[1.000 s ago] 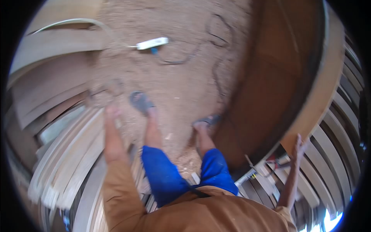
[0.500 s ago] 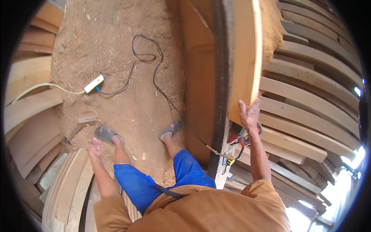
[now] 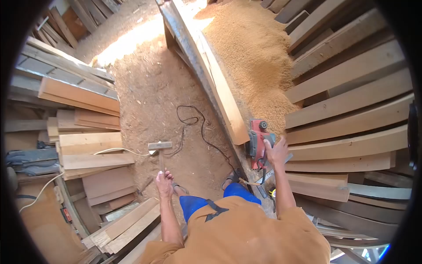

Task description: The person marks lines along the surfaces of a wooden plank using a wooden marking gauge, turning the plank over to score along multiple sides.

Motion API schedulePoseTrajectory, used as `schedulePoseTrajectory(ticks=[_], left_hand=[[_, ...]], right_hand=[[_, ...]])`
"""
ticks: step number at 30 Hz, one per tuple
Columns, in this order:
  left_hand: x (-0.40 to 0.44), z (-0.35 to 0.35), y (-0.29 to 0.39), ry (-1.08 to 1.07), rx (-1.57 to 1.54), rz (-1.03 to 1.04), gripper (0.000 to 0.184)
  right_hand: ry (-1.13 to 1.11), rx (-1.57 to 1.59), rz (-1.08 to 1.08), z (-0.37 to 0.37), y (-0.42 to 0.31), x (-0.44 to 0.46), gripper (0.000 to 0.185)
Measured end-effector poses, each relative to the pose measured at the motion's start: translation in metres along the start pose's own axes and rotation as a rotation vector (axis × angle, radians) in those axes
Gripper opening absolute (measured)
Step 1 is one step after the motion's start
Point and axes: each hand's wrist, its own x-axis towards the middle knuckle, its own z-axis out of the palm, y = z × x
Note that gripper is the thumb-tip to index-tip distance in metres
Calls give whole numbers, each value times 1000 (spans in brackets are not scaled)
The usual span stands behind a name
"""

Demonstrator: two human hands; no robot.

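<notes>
My left hand (image 3: pixel 165 185) is closed around the handle of a hammer (image 3: pixel 160 145), whose head points away from me above the dusty ground. On the right, my right hand (image 3: pixel 276 153) is beside a red and grey electric planer (image 3: pixel 259 145), its thumb against the tool's side and its fingers apart. Whether it bears any of the planer's weight, I cannot tell. A long pale board (image 3: pixel 224 97) lies along the narrow bench (image 3: pixel 204 86), its near end close to the planer. Behind the planer, a yellow tape measure (image 3: pixel 273 193) is partly visible.
A sawdust heap (image 3: pixel 246 48) rises beyond the bench. Curved timbers (image 3: pixel 347 114) are stacked at right, and planks (image 3: pixel 94 145) at left. A dark cord (image 3: pixel 203 127) winds over the ground near my sandalled feet.
My right hand has left the board's end and is now at the planer. The board now lies lower along the bench. My view has swung, showing more of the sawdust heap.
</notes>
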Motion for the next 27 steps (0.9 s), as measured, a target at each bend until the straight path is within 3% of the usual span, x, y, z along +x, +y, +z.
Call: schedulePoseTrajectory(ticks=[2,4,7,8,11,20,23,24,26,27], left_hand=[[-18,56,11,-108,-53,64,26],[-45,110,24,-189,-37,117,26],[-73,183,35,-326,-16,162,27],[-80,201,38,-371,-8,174,28],[-94,239,46,-571,40,193,29],[-86,293,66,-911,193,82,37],[-90,309,88,-937,389,195,39],[-96,316,98,-944,473,235,39],[-104,322,109,-963,593,325,38],[-104,325,112,-979,632,379,37]], right_hand=[[-239,355,83,-7,9,-9,69],[-219,395,-165,12,34,-26,55],[-353,534,-212,37,73,-11,47],[-426,553,-121,38,76,-9,45],[-399,516,-244,22,91,-18,48],[-578,416,8,-28,146,-94,53],[-490,20,-159,-73,105,-75,60],[-478,30,-247,-78,96,-59,69],[-507,712,-30,-90,61,-36,79],[-694,1023,65,-108,36,-26,83]])
